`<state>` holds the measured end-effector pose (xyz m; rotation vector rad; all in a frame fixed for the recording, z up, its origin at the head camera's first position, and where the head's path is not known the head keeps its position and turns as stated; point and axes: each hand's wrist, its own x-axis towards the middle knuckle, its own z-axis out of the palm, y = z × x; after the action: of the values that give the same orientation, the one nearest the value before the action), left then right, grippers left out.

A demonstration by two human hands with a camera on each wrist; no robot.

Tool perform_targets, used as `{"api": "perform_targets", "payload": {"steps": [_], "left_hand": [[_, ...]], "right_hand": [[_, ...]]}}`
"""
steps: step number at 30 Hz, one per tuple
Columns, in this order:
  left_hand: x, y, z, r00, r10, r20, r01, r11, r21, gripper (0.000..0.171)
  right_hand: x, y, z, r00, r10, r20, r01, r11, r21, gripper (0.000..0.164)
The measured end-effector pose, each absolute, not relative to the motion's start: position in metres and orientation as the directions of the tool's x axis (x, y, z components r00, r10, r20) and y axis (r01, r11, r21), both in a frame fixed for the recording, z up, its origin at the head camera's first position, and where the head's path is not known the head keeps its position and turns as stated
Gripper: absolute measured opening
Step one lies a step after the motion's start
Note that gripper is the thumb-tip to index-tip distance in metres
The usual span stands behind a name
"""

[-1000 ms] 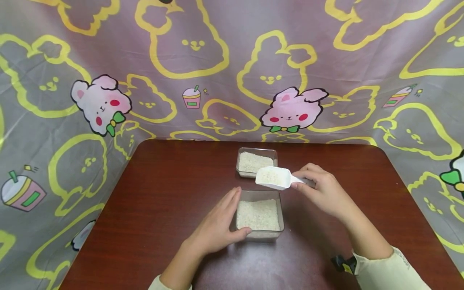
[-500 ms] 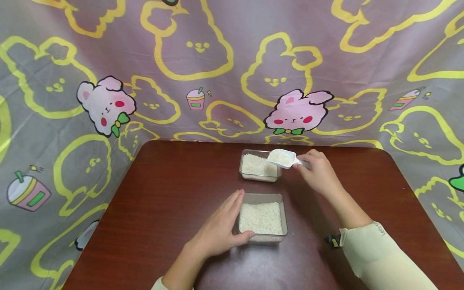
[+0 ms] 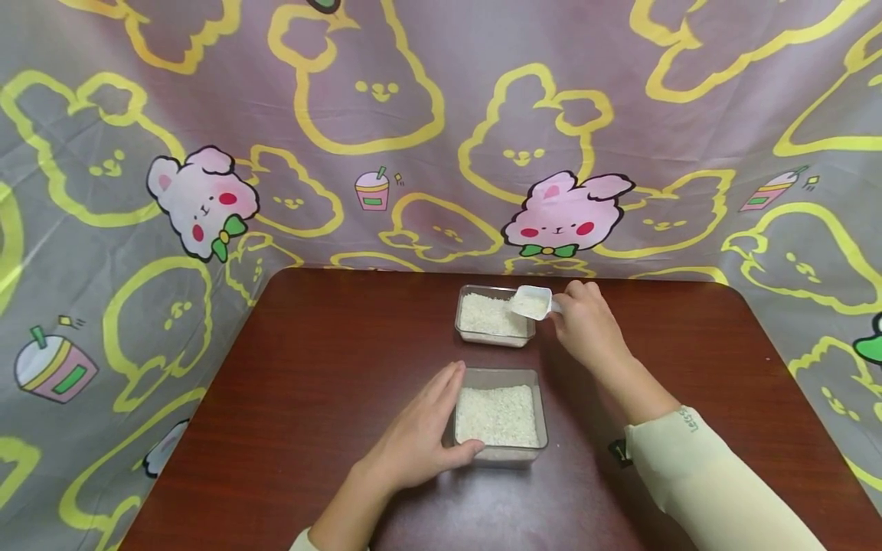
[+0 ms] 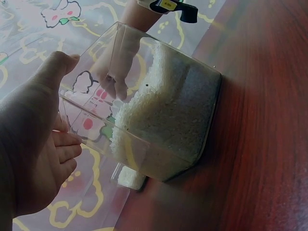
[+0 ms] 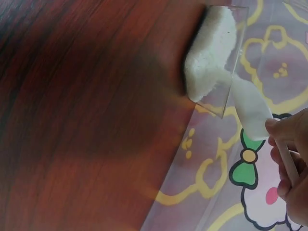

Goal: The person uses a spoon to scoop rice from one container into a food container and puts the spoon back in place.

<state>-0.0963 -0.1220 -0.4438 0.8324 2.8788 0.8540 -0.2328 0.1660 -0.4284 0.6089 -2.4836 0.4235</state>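
Note:
My right hand (image 3: 586, 321) grips the handle of a white scoop (image 3: 532, 302), seen also as a scoop (image 5: 251, 109) in the right wrist view. The scoop tilts leftward over the right part of the far clear container (image 3: 482, 337), and rice slides from its lip into the rice (image 5: 211, 53) there. Some rice still lies in the scoop. My left hand (image 3: 416, 436) rests against the left side of the nearer, larger clear container (image 3: 506, 453), fingers fairly straight and thumb at its front. White rice (image 4: 163, 96) fills part of that container.
Both containers stand on a dark red-brown wooden table (image 3: 331, 367), the smaller one behind the larger. Behind the table and at both sides hangs a printed cloth (image 3: 427, 99). A black strap-like item (image 3: 620, 453) shows at my right sleeve.
My right hand has carried the scoop from between the containers to above the far one and tipped it, so rice runs out. My left hand stays at the near container.

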Motion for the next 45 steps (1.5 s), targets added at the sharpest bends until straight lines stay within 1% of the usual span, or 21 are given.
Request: {"api": "perform_targets", "payload": {"steps": [2, 5, 9, 14, 18, 20, 22, 25, 28, 29, 31, 34, 38, 42, 45], "left_hand": [[-0.096, -0.122, -0.444, -0.857, 0.501, 0.123, 0.488, 0.709, 0.51, 0.102], [-0.095, -0.122, -0.444, -0.857, 0.501, 0.122, 0.487, 0.708, 0.511, 0.102], [-0.096, -0.122, -0.444, -0.856, 0.502, 0.125, 0.489, 0.707, 0.51, 0.102], [-0.095, -0.122, -0.443, -0.856, 0.501, 0.129, 0.491, 0.708, 0.507, 0.102], [-0.095, -0.122, -0.443, -0.856, 0.5, 0.128, 0.49, 0.708, 0.508, 0.102], [-0.095, -0.122, -0.443, -0.856, 0.501, 0.127, 0.489, 0.708, 0.51, 0.102], [-0.095, -0.122, -0.443, -0.856, 0.501, 0.126, 0.489, 0.707, 0.511, 0.101], [-0.094, -0.122, -0.443, -0.857, 0.5, 0.122, 0.486, 0.707, 0.515, 0.101], [-0.094, -0.122, -0.442, -0.858, 0.499, 0.12, 0.483, 0.707, 0.517, 0.101], [-0.094, -0.122, -0.442, -0.859, 0.498, 0.121, 0.483, 0.707, 0.516, 0.101], [-0.094, -0.122, -0.443, -0.859, 0.497, 0.12, 0.482, 0.709, 0.515, 0.101], [-0.095, -0.122, -0.444, -0.86, 0.497, 0.117, 0.48, 0.711, 0.514, 0.101], [-0.095, -0.122, -0.444, -0.858, 0.5, 0.117, 0.483, 0.709, 0.514, 0.101], [-0.095, -0.122, -0.443, -0.854, 0.506, 0.121, 0.491, 0.707, 0.508, 0.101], [-0.095, -0.122, -0.442, -0.853, 0.508, 0.118, 0.492, 0.708, 0.507, 0.101]], "right_hand": [[-0.234, 0.165, -0.429, -0.713, -0.372, 0.594, -0.52, 0.849, -0.092, 0.011], [-0.234, 0.162, -0.429, -0.645, -0.438, 0.627, -0.544, 0.839, 0.027, 0.005], [-0.234, 0.16, -0.43, -0.568, -0.488, 0.663, -0.554, 0.822, 0.131, 0.004], [-0.234, 0.161, -0.43, -0.53, -0.524, 0.667, -0.554, 0.809, 0.195, 0.007], [-0.232, 0.162, -0.428, -0.528, -0.532, 0.662, -0.553, 0.807, 0.207, 0.008], [-0.231, 0.162, -0.428, -0.547, -0.508, 0.665, -0.553, 0.816, 0.168, 0.007], [-0.229, 0.162, -0.429, -0.591, -0.457, 0.664, -0.551, 0.831, 0.082, 0.007], [-0.226, 0.163, -0.429, -0.703, -0.336, 0.627, -0.517, 0.847, -0.125, 0.014], [-0.222, 0.165, -0.429, -0.823, -0.211, 0.527, -0.425, 0.845, -0.325, 0.02], [-0.221, 0.165, -0.429, -0.854, -0.177, 0.49, -0.39, 0.841, -0.376, 0.022], [-0.219, 0.167, -0.429, -0.894, -0.127, 0.43, -0.335, 0.827, -0.451, 0.024], [-0.214, 0.171, -0.425, -0.916, -0.085, 0.392, -0.302, 0.79, -0.534, 0.025], [-0.203, 0.176, -0.415, -0.923, -0.064, 0.38, -0.298, 0.744, -0.598, 0.024], [-0.184, 0.182, -0.4, -0.923, -0.111, 0.369, -0.325, 0.739, -0.59, 0.023], [-0.166, 0.186, -0.388, -0.905, -0.203, 0.374, -0.389, 0.752, -0.532, 0.022]]}}
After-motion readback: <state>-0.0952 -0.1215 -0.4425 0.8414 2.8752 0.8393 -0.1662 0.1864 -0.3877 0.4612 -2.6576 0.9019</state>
